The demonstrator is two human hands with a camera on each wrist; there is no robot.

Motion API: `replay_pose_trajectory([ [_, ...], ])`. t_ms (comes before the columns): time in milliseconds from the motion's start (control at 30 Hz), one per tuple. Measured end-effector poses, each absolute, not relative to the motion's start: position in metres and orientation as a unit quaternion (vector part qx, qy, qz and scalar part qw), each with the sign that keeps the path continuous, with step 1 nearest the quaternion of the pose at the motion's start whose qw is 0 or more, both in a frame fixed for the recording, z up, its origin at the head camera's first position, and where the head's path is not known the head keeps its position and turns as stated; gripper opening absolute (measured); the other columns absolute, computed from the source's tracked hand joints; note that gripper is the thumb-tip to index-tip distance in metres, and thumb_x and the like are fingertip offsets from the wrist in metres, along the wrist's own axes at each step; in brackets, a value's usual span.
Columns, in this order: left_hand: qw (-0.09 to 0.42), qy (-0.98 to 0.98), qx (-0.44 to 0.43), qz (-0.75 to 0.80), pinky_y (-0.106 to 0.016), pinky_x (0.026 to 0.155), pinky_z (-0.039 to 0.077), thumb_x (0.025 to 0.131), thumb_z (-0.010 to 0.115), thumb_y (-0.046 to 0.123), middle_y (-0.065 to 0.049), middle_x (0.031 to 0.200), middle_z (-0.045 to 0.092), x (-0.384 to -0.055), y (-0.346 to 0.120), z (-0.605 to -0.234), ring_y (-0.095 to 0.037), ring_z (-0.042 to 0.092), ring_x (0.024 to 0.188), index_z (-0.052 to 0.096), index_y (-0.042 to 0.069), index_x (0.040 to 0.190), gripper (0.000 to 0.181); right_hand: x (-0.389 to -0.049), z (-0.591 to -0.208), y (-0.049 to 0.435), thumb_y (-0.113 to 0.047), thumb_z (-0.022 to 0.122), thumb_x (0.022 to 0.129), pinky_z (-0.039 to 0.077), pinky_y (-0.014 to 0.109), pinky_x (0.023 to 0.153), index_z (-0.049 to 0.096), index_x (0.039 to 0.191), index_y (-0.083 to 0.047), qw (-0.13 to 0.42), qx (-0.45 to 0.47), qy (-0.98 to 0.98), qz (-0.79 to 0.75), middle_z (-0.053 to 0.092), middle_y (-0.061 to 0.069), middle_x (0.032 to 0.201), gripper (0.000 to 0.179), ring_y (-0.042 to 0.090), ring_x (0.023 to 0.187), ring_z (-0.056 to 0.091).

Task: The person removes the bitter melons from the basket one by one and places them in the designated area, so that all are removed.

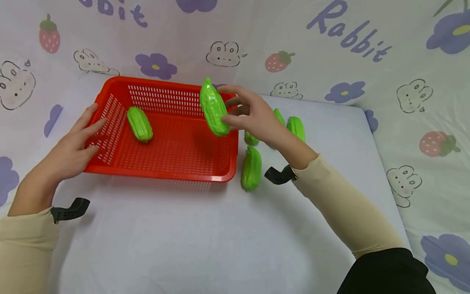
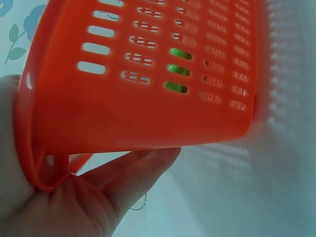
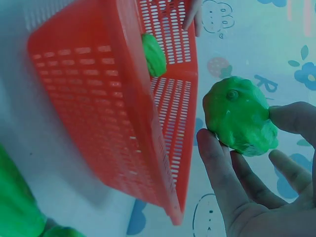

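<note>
One green gourd (image 1: pixel 214 108) pinched in right hand (image 1: pixel 257 116), left hand (image 1: pixel 69 153) gripping basket (image 1: pixel 172 149).

the basket (image 1: pixel 176 143) looks smooth, shiny plastic; the gourd (image 1: pixel 213 108) above the basket, glossy and bumpy, like plastic; the cloth (image 1: pixel 183 237) under the basket, matt

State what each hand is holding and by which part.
The right hand pinches a glossy, elongated green gourd by its sides, not its tip. The left hand grips a red perforated rectangular plastic basket by the rim at its left end.
</note>
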State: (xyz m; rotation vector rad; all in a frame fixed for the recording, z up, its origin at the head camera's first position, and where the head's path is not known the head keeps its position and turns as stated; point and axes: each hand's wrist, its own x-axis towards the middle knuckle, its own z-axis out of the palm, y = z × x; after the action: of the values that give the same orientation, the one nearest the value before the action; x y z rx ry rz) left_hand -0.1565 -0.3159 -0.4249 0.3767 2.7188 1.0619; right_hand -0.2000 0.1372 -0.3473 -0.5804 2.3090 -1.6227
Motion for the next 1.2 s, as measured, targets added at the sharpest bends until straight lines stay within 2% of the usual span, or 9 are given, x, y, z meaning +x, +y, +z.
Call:
replay_pose_trajectory([
  [167,0.103,0.921,0.127,0.353,-0.078,0.104,0.041,0.103,0.049,-0.006,0.004,0.181,-0.014,-0.158,-0.315,-0.423,-0.038,-0.004,0.166,0.023,-0.001,0.170,0.072,-0.194,-0.348,0.149,-0.013,0.075,0.099,0.063,0.050,0.086,0.058,0.157,-0.026,0.128,-0.188,0.795,-0.563,0.066,0.011,0.133,0.062,0.029,0.113,0.072],
  [333,0.103,0.921,0.128,0.354,-0.078,0.103,0.041,0.102,0.050,-0.006,0.004,0.181,-0.014,-0.157,-0.315,-0.424,-0.038,-0.004,0.166,0.023,-0.001,0.170,0.073,-0.190,-0.345,0.156,-0.014,0.075,0.099,0.064,0.045,0.086,0.057,0.160,-0.027,0.116,-0.182,0.804,-0.554,0.067,0.011,0.135,0.064,0.027,0.115,0.072],
  [567,0.101,0.924,0.127,0.347,-0.069,0.102,0.045,0.103,0.051,-0.005,0.003,0.182,-0.013,-0.158,-0.316,-0.424,-0.038,-0.002,0.166,0.024,0.000,0.170,0.073,-0.184,-0.344,0.164,-0.015,0.075,0.099,0.063,0.048,0.086,0.057,0.160,-0.028,0.106,-0.178,0.810,-0.549,0.066,0.008,0.137,0.065,0.027,0.116,0.071],
  [733,0.099,0.925,0.128,0.344,-0.071,0.102,0.044,0.102,0.051,-0.005,0.004,0.182,-0.013,-0.158,-0.315,-0.423,-0.037,-0.002,0.166,0.025,0.000,0.170,0.073,-0.177,-0.345,0.171,-0.014,0.074,0.099,0.063,0.049,0.087,0.057,0.160,-0.026,0.100,-0.176,0.808,-0.553,0.066,0.011,0.136,0.064,0.031,0.117,0.069],
  [800,0.101,0.926,0.127,0.342,-0.059,0.107,0.047,0.103,0.051,-0.004,0.005,0.182,-0.012,-0.158,-0.315,-0.423,-0.036,-0.001,0.166,0.025,0.000,0.170,0.073,-0.174,-0.345,0.176,-0.013,0.074,0.099,0.064,0.047,0.086,0.057,0.159,-0.026,0.097,-0.172,0.812,-0.549,0.066,0.012,0.134,0.064,0.032,0.117,0.069],
  [900,0.105,0.925,0.125,0.343,-0.056,0.107,0.047,0.103,0.051,-0.004,0.006,0.181,-0.013,-0.159,-0.315,-0.424,-0.035,-0.001,0.166,0.024,0.001,0.170,0.073,-0.168,-0.346,0.185,-0.011,0.074,0.099,0.064,0.046,0.086,0.057,0.159,-0.027,0.098,-0.162,0.818,-0.543,0.066,0.013,0.133,0.064,0.033,0.116,0.070],
  [967,0.106,0.924,0.125,0.345,-0.058,0.108,0.047,0.103,0.051,-0.004,0.006,0.181,-0.014,-0.159,-0.315,-0.425,-0.036,-0.002,0.166,0.024,0.001,0.171,0.073,-0.166,-0.348,0.190,-0.011,0.074,0.100,0.064,0.045,0.085,0.057,0.159,-0.028,0.098,-0.155,0.822,-0.539,0.066,0.013,0.133,0.064,0.032,0.115,0.070],
  [1033,0.104,0.923,0.125,0.349,-0.073,0.105,0.042,0.103,0.051,-0.005,0.005,0.181,-0.014,-0.158,-0.315,-0.426,-0.037,-0.003,0.166,0.024,0.000,0.170,0.073,-0.164,-0.350,0.194,-0.012,0.074,0.100,0.064,0.044,0.084,0.057,0.159,-0.028,0.098,-0.152,0.824,-0.538,0.067,0.013,0.134,0.064,0.031,0.114,0.070],
  [1200,0.100,0.922,0.126,0.353,-0.077,0.104,0.041,0.102,0.051,-0.006,0.004,0.182,-0.013,-0.158,-0.316,-0.425,-0.037,-0.004,0.166,0.024,-0.001,0.170,0.073,-0.161,-0.353,0.202,-0.013,0.074,0.100,0.064,0.044,0.084,0.055,0.160,-0.026,0.099,-0.143,0.826,-0.536,0.066,0.013,0.135,0.064,0.031,0.114,0.070],
])
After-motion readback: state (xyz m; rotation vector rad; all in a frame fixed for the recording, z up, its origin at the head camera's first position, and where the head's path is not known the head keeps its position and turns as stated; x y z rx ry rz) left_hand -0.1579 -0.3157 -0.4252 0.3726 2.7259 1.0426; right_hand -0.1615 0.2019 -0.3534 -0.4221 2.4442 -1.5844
